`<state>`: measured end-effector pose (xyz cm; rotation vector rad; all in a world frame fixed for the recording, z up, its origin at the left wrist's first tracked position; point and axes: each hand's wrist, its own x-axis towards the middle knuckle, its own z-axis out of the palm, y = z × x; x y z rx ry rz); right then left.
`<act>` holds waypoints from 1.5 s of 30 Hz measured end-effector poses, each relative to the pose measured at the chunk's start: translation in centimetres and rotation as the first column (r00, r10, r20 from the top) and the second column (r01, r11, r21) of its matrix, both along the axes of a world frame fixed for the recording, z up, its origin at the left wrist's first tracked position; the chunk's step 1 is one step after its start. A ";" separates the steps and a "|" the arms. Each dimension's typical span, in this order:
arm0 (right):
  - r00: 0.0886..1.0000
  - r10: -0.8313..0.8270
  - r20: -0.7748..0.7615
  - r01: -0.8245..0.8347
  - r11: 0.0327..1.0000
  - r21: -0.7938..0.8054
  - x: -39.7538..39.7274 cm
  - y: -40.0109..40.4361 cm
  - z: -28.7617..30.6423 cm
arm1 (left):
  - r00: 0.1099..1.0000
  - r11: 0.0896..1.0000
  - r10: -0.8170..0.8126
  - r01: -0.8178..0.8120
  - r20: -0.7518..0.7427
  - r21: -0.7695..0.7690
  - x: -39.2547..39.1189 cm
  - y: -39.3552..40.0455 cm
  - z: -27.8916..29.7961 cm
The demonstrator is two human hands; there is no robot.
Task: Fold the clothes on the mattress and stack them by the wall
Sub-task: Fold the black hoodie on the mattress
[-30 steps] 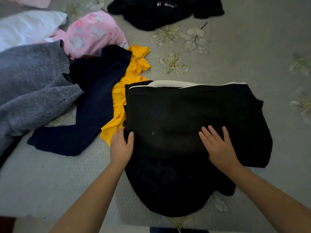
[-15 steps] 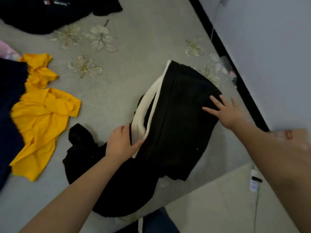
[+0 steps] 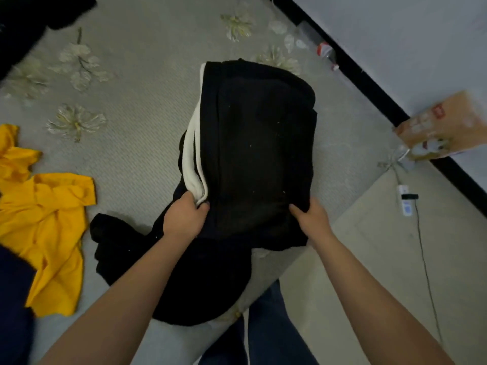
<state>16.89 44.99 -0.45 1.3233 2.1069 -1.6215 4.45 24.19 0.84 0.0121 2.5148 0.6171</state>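
The left hand (image 3: 184, 219) grips the near left edge of the folded black garment (image 3: 258, 154), fingers curled tight around the cloth with the thumb on top, right where 2 white bands (image 3: 193, 164) run down the garment's left side. The right hand (image 3: 311, 219) grips the near right edge of the same garment, thumb laid over the top layer and the other fingers tucked out of sight underneath. Both hands pinch the fabric firmly; neither lies flat.

The black garment is a thick, roughly rectangular fold lying on the grey mattress (image 3: 137, 143), its long axis running away from the person. A loose, unfolded part of the garment spills out from under the fold on the near left side, between the forearms, and hangs toward the mattress's near edge.

Left of the black garment, well apart from it, a crumpled yellow garment (image 3: 50, 222) lies on the mattress. A dark navy cloth (image 3: 13, 299) sits beyond that at the frame's left edge, and another black cloth (image 3: 31, 19) lies far left of the fold's far end. Pale flower prints (image 3: 76, 122) dot the mattress between them.

Right of the black garment, past the mattress edge, a black strip (image 3: 369, 83) runs along the foot of the white wall (image 3: 408, 35). A brown paper bag (image 3: 442, 127) leans by that wall, and a white charger (image 3: 404, 201) with a thin cable lies on the pale floor (image 3: 369, 246).
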 end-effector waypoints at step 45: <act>0.997 0.070 0.041 -0.069 0.998 -0.011 2.7 5.7 0.8 | -0.009 -0.032 -0.995 0.973 0.104 -0.226 -9.8 13.2 -1.2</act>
